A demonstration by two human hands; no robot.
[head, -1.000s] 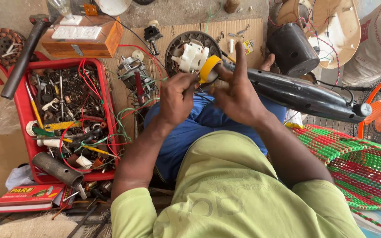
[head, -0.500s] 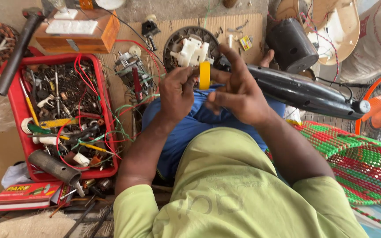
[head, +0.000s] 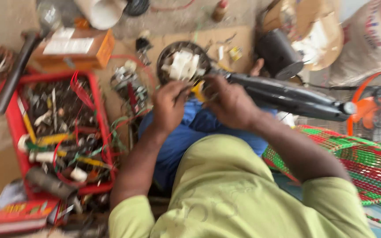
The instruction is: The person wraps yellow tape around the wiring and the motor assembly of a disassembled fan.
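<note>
The frame is blurred. My left hand (head: 170,105) and my right hand (head: 230,103) meet above my blue-trousered lap, fingers curled. A small yellow tape roll (head: 197,91) shows between them, mostly hidden by the fingers, and both hands pinch at it. Just beyond the hands sits a round dark dish (head: 166,55) with white plastic parts in it. A long black tube (head: 287,94) runs from under my right hand off to the right.
A red tray (head: 14,128) of wires and tools lies at the left, with a hammer (head: 14,77) and an orange box (head: 73,48) behind it. An orange fan (head: 371,110) and a green-and-red woven mat (head: 367,163) are at the right. A red book (head: 18,216) lies at lower left.
My hands have closed in around the yellow tape roll, hiding most of it. The view has shifted slightly and gone blurry.
</note>
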